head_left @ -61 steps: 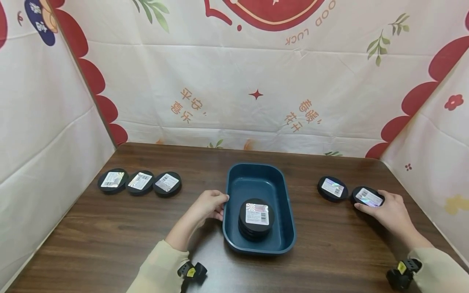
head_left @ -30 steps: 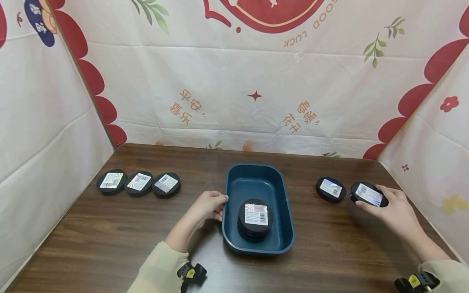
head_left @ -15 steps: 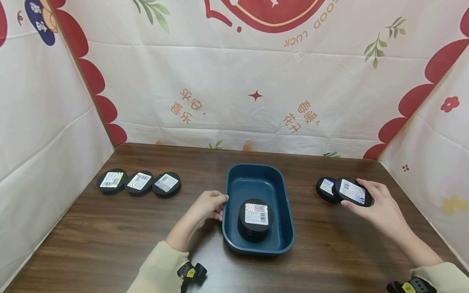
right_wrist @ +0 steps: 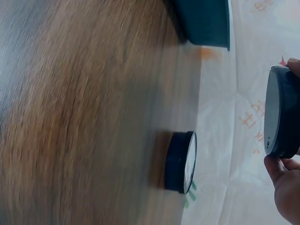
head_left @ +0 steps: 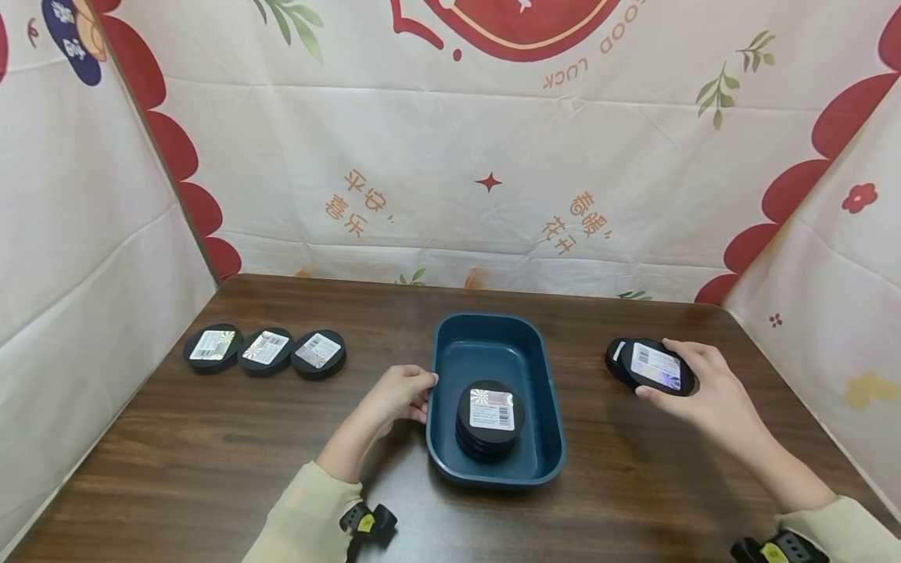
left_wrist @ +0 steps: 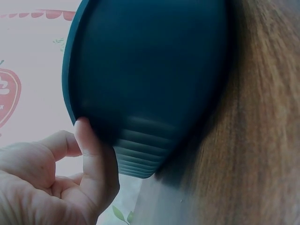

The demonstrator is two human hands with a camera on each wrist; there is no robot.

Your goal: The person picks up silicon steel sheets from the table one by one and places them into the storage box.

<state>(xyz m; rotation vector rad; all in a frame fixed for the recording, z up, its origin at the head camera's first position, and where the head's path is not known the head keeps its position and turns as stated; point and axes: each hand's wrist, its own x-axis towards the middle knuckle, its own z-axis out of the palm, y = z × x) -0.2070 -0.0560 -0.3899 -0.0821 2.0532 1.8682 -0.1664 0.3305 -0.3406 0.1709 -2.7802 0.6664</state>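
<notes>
My left hand (head_left: 404, 395) pinches the left rim of a deep blue rectangular tray (head_left: 547, 446); the left wrist view shows thumb and fingers at the edge of the tray (left_wrist: 150, 65). Inside the tray's near half stands a stack of flat round black containers (head_left: 490, 421), a barcode label on top. My right hand (head_left: 714, 399) grips another flat round black container (head_left: 656, 366) by its sides, label up. In the right wrist view this held container (right_wrist: 281, 112) is off the table. Below and behind it, a further black container (head_left: 614, 361) sits on the wood, partly hidden in the head view.
Three more labelled black containers (head_left: 263, 352) lie in a row at the left of the brown wooden table (head_left: 211, 469). A printed white cloth (head_left: 422, 133) walls in the back and both sides.
My right hand has lifted the rightmost container and carried it left, over the edge of its neighbour. My left hand and the tray stay in place.
</notes>
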